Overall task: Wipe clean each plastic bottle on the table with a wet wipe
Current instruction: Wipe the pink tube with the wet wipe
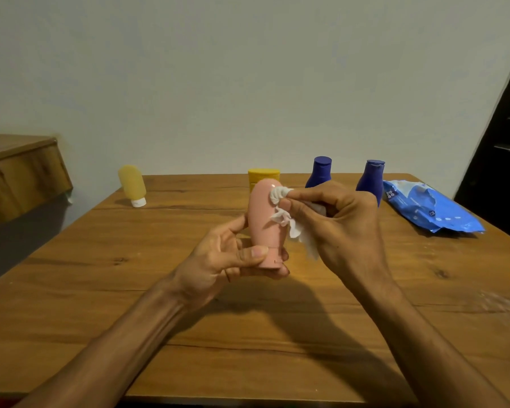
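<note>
Holding pink bottle [264,214] cap-down: left grip [227,257] | right grip [345,222] pinching wet wipe [279,194]

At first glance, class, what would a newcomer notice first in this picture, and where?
Centre stage, the left hand holds a pink bottle cap-down above the table while the right hand presses a bunched white wipe against its top. Behind stand two blue bottles, with a bright blue wipe pack lying at the far right.
</note>
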The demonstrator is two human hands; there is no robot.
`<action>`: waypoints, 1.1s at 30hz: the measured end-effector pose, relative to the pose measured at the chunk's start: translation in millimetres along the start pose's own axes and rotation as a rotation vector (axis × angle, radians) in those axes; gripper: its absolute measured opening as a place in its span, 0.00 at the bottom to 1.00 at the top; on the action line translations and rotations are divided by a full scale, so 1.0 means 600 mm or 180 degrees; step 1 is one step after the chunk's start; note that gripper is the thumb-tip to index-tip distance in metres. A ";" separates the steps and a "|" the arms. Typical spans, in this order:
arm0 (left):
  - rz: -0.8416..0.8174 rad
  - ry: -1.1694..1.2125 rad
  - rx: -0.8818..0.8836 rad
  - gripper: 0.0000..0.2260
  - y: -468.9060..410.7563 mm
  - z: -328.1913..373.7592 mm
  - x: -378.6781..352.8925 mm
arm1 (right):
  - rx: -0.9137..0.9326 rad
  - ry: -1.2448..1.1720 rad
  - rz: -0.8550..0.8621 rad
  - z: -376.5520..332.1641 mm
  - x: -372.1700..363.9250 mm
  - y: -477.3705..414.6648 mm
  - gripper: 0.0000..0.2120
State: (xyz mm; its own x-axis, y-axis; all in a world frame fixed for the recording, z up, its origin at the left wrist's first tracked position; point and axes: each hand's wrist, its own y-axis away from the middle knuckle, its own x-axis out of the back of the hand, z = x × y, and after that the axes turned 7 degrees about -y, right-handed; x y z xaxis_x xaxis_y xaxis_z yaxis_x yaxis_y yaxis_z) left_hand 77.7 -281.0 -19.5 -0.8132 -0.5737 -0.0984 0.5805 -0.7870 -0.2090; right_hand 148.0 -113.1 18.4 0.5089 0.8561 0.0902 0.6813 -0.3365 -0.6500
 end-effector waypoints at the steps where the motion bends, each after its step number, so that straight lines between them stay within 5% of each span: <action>1: -0.0049 -0.0105 0.0038 0.36 0.001 -0.002 0.000 | 0.0060 0.0017 0.0073 0.000 0.002 -0.002 0.09; 11: -0.0188 -0.1103 0.0039 0.37 -0.002 -0.007 -0.015 | 0.0227 0.0491 -0.0031 -0.005 0.019 -0.012 0.08; 21: 0.0187 -0.0952 -0.0002 0.21 0.000 -0.012 -0.023 | 0.0577 0.1110 -0.0725 -0.012 0.000 0.011 0.08; 27: 0.0206 -0.1126 -0.0079 0.31 -0.006 -0.007 -0.016 | 0.0910 0.1132 -0.0079 -0.008 -0.001 0.008 0.10; 33: 0.0185 -0.0877 -0.0149 0.26 -0.006 -0.007 -0.008 | 0.1006 0.1177 -0.0303 -0.009 -0.009 0.015 0.09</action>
State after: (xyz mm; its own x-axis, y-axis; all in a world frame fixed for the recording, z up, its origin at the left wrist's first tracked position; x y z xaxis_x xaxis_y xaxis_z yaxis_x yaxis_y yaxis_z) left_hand 79.5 -274.2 -22.4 -0.7326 -0.6627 0.1553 0.6180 -0.7433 -0.2561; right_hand 154.3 -122.9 16.0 0.6438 0.6614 0.3848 0.5701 -0.0792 -0.8178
